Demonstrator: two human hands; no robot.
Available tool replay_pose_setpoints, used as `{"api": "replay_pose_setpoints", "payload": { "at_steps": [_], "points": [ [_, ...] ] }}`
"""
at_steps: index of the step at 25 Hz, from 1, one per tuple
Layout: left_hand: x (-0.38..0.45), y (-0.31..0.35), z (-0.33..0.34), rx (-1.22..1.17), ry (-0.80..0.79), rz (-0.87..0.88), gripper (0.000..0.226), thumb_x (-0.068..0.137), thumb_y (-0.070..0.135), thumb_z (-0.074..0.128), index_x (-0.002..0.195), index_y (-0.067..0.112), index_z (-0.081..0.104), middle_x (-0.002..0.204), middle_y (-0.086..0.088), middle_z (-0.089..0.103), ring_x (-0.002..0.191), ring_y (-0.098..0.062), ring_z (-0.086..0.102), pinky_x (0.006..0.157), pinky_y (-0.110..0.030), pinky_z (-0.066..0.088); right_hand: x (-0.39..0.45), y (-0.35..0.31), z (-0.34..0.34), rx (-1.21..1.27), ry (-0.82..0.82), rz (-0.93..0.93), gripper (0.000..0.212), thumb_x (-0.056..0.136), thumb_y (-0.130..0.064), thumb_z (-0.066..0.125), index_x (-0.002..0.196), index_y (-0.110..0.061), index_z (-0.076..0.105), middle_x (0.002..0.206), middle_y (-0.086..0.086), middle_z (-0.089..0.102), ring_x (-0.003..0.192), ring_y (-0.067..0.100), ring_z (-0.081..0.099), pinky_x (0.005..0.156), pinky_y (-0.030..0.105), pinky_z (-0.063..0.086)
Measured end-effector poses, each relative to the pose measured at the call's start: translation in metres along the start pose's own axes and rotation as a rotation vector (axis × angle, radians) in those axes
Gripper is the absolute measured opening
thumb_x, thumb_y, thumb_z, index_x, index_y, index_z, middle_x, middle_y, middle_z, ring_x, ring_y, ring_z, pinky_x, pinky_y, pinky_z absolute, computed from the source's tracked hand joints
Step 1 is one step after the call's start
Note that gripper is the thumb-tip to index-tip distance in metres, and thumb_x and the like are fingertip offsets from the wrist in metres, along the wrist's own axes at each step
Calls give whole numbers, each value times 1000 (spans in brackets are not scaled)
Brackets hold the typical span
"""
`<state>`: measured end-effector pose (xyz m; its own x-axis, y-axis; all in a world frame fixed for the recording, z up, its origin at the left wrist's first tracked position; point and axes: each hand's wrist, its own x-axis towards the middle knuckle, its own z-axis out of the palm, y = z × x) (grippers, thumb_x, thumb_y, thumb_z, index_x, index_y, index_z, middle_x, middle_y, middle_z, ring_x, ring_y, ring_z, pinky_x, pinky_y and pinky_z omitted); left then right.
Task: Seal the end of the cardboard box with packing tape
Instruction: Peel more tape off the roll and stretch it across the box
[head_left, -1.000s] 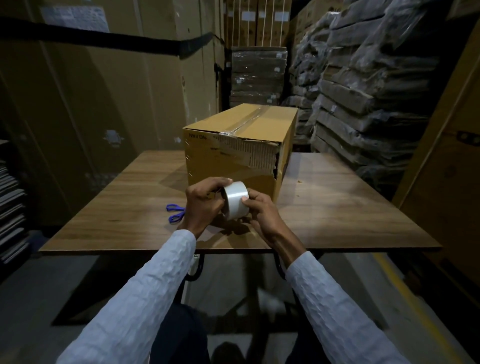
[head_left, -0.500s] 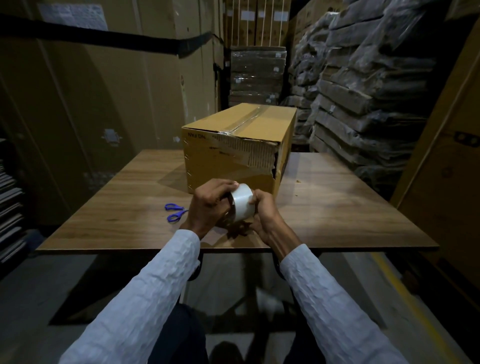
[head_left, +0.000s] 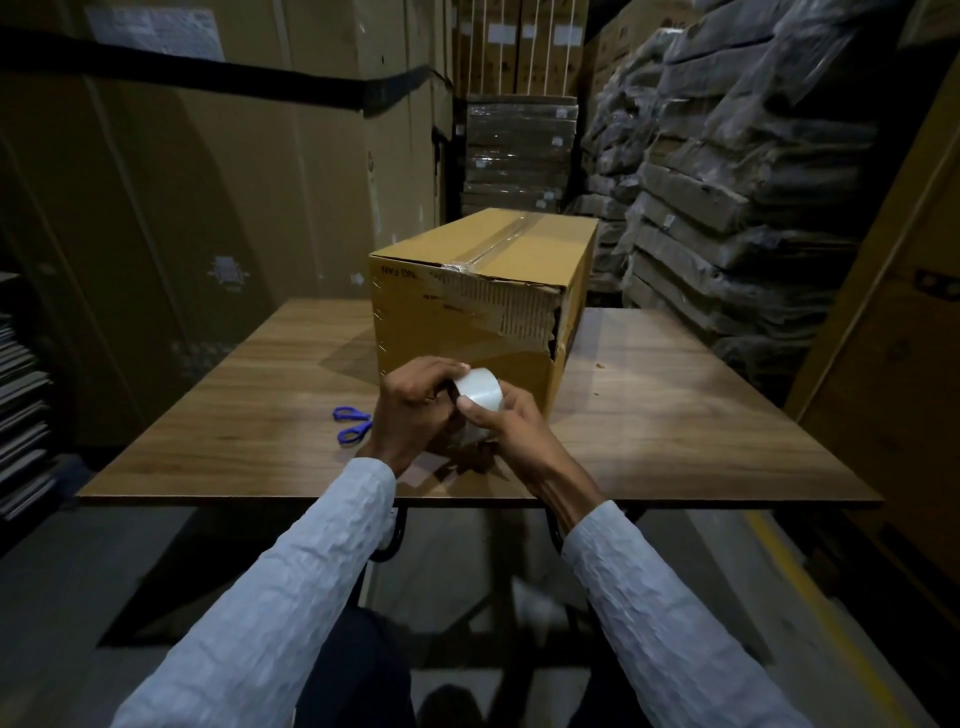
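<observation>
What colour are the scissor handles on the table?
Blue: the scissors' plastic handles, left of the left hand, head view.

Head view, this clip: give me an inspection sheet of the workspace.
Surface: wooden table, bare wood around the box.
Job's things: cardboard box on the table, near end torn at its right edge, tape strip along the top; tape roll held in front of it.
Clutter: blue scissors left of the hands.
Hands: left hand and right hand both grip the roll, right thumb on its face.
Cables: nothing seen.
Surroundings: large cartons left, wrapped stacks right.
</observation>
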<state>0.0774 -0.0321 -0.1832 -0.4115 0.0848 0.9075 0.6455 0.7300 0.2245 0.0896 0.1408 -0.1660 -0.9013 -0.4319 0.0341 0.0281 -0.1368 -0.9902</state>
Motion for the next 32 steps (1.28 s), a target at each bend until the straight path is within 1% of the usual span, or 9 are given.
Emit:
{"api": "replay_pose_setpoints", "payload": {
  "at_steps": [3,7,10,15,19,26,29,30,32],
  "points": [
    [-2,-1,-2,-1,-12,-3,27,72,-10,72,97,-3,77,98,-17,77,90,-28,75,78,-42,62,-1,4,-3,26,-44,20,40,96,-16,66,135,-10,56,119,21,64,100,34,64,67,38,58],
    [-2,2,-2,21,-25,21,24,79,9,68,97,-3,77,98,-18,77,90,-29,75,79,-42,63,0,-3,4,-42,110,108,65,71,-28,70,134,-17,60,127,21,63,112,42,62,82,52,58],
    [-3,4,0,77,-73,95,28,81,16,70,97,-6,77,98,-20,77,89,-31,75,77,-40,63,-3,-12,11,-54,223,239,81,57,-33,64,136,-14,52,127,23,58,112,45,61,65,37,55],
    [-3,5,6,143,-107,151,27,85,18,69,97,-5,76,97,-20,76,87,-31,74,72,-41,63,-3,-14,12,-28,293,278,44,74,-20,60,118,-20,52,115,18,59,106,38,62,73,37,51],
    [-3,7,9,146,-101,155,23,83,11,63,93,-5,75,91,-20,74,80,-32,72,64,-43,61,-6,-14,17,44,330,275,27,74,-15,60,101,-17,58,109,18,63,94,34,63,63,32,51],
    [-3,7,12,121,-118,106,20,73,-4,76,93,-4,75,89,-19,73,77,-32,70,61,-43,59,-2,-8,18,91,360,265,29,72,-6,57,98,-20,59,116,23,62,99,41,64,53,32,53],
    [-2,10,12,76,-89,76,21,77,8,66,91,-4,75,87,-18,73,75,-32,69,59,-42,58,-3,-4,15,82,331,225,33,81,-1,55,108,-19,64,113,21,65,102,42,67,76,53,63],
    [0,9,11,67,-87,59,21,77,9,66,91,-5,75,87,-19,73,75,-32,69,60,-42,58,-4,-1,14,70,303,195,34,83,0,54,109,-20,65,111,20,66,102,43,68,81,54,62],
    [3,7,9,57,-87,-8,19,75,3,75,92,-4,75,89,-19,73,78,-31,71,64,-42,60,-8,1,9,90,195,127,37,84,0,53,113,-20,65,112,20,65,98,39,67,73,48,58]
  ]
}}
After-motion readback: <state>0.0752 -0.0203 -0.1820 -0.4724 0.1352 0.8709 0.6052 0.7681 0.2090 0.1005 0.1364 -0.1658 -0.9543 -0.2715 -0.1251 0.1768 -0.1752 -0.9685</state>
